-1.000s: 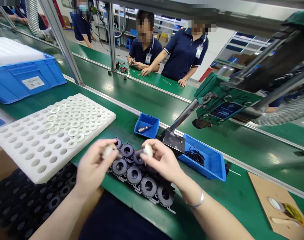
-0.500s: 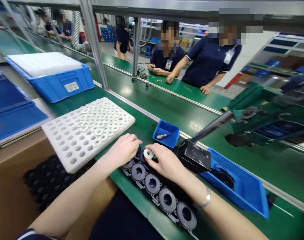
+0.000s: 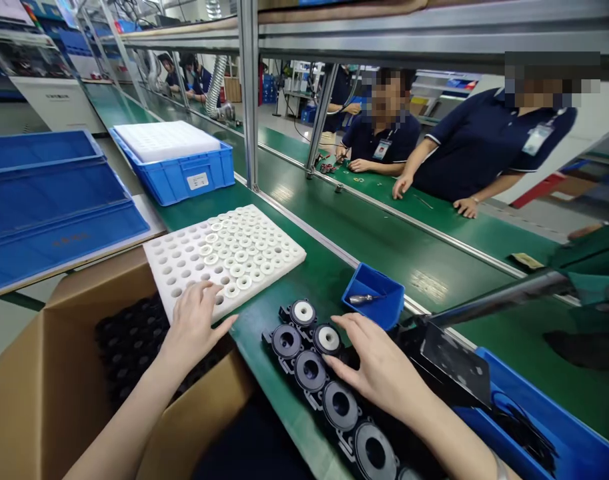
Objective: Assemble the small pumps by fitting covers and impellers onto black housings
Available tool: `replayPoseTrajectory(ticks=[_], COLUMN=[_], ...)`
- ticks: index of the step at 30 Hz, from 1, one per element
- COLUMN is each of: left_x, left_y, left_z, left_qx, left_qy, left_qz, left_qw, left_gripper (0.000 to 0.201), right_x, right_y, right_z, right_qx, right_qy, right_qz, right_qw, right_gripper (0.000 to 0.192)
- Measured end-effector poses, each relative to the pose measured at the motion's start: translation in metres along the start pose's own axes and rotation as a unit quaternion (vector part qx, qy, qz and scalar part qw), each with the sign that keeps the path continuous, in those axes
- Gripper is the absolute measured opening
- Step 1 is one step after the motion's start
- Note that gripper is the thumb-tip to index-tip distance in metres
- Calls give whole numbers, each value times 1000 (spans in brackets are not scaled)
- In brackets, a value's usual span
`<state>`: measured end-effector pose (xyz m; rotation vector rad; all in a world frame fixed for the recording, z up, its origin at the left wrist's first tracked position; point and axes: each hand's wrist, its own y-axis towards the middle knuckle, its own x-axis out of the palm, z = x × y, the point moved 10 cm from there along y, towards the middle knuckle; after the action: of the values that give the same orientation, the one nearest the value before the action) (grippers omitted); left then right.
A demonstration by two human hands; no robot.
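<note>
My left hand [image 3: 194, 327] is over the near edge of a white foam tray [image 3: 159, 267], fingers spread and nothing in them. White rings [image 3: 241, 256] lie over the tray's right part; bare round holes show on its left. Two rows of black round speaker-like parts [image 3: 340, 403] stand on the green bench. In the far row, one white ring [image 3: 303, 311] sits in the end part and another white ring [image 3: 328, 339] in the part beside it. My right hand [image 3: 371, 353] is at that second ring, thumb and fingers apart on either side; whether they touch the part is unclear.
A small blue bin [image 3: 379, 288] holds a screwdriver [image 3: 367, 299]. Right of it are a black block [image 3: 457, 360] and a long blue bin [image 3: 579, 413] with cable. An open carton [image 3: 59, 373] of black parts is at lower left. Co-workers [image 3: 464, 143] are across the line.
My left hand has moved from the black parts back to the foam tray and opened. The ring from my right hand now sits in a black part. The view has swung left.
</note>
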<state>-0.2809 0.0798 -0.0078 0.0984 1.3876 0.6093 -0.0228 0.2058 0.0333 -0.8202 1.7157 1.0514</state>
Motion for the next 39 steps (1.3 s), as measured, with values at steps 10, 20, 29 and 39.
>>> replayPoseTrajectory(ticks=[10, 20, 29, 39], left_x=[21, 16, -25, -79], left_y=[-15, -18, 25, 80], left_z=[-21, -23, -20, 7], left_qx=[90, 125, 131, 142], left_qy=[139, 93, 4, -21], left_qz=[-67, -45, -124, -222], left_qw=[984, 987, 984, 964], left_gripper=[52, 71, 71, 64], right_x=[3, 87, 91, 63], right_y=[98, 178, 189, 192], right_z=[21, 29, 8, -40], right_qx=[46, -17, -111, -213], right_qy=[39, -46, -68, 15], right_qz=[-45, -135, -105, 2], right_qw=[997, 990, 986, 977], right_gripper=[30, 84, 94, 94])
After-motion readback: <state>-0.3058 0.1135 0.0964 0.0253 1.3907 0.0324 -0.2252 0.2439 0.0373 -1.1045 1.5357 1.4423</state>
